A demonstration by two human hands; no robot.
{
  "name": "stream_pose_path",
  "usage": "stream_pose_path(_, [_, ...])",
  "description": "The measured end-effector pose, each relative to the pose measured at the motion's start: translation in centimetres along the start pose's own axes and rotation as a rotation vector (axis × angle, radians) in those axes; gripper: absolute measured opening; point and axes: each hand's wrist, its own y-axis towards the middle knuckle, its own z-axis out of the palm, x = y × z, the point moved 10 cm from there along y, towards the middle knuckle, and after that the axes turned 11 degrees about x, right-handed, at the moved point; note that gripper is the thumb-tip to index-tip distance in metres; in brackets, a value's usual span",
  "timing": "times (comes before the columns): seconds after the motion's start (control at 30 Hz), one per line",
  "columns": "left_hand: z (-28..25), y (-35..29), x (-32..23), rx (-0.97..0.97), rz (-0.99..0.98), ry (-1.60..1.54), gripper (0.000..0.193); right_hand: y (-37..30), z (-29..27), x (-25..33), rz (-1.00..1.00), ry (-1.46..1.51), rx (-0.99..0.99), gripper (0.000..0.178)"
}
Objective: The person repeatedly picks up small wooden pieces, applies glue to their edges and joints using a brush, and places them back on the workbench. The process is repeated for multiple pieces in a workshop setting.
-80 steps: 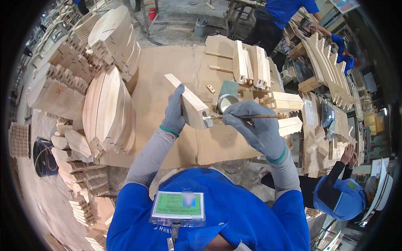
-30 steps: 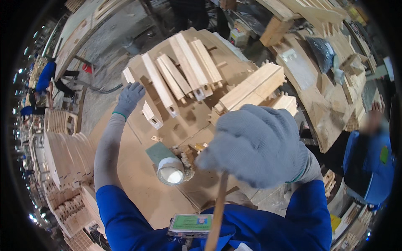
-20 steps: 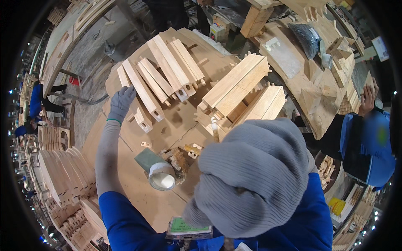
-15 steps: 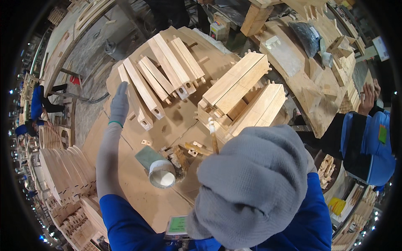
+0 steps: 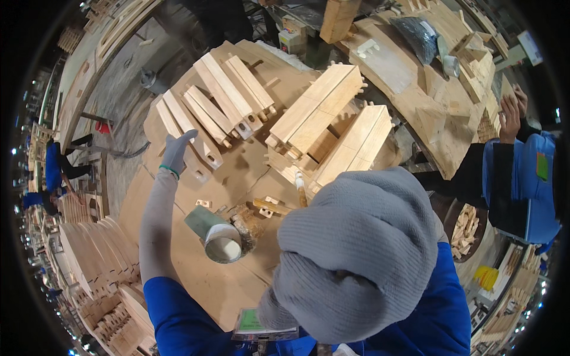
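From the head camera, the left hand [image 5: 176,152] is reaching out, fingers spread flat on a slotted wood block [image 5: 189,137]. The right hand [image 5: 356,249] is curling tight around a brush [image 5: 300,188] by the glue can [image 5: 217,236]. Gluing step; next move needs a firm grip on the block.

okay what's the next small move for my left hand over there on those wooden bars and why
Probably close the left hand on the wooden bar beneath it. Its gloved fingers rest open on that bar, not gripping, while the right hand, raised close to the camera, holds a brush near the glue can.
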Motion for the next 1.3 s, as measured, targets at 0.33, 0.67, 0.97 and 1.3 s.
stream_pose_path(0.33, [2.0,3.0,0.4,0.006,-0.108,0.026,0.076,0.7,-0.8,-4.5,0.032,-0.111,0.661,0.024])
stream_pose_path(0.67, [5.9,1.1,-10.3,-0.425,0.365,1.136,0.097,-8.7,-9.1,-19.3,0.368,0.199,0.005,0.006])
stream_pose_path(0.97, [36.2,-6.2,-15.0,0.084,0.561,1.401,0.112,-15.9,-8.8,-21.9,0.583,0.148,-0.101,0.012])
stream_pose_path(1.3, [33.7,-7.6,-11.4,0.432,0.198,0.430,0.086,-17.2,-8.4,-19.3,0.658,0.640,-0.100,0.039])
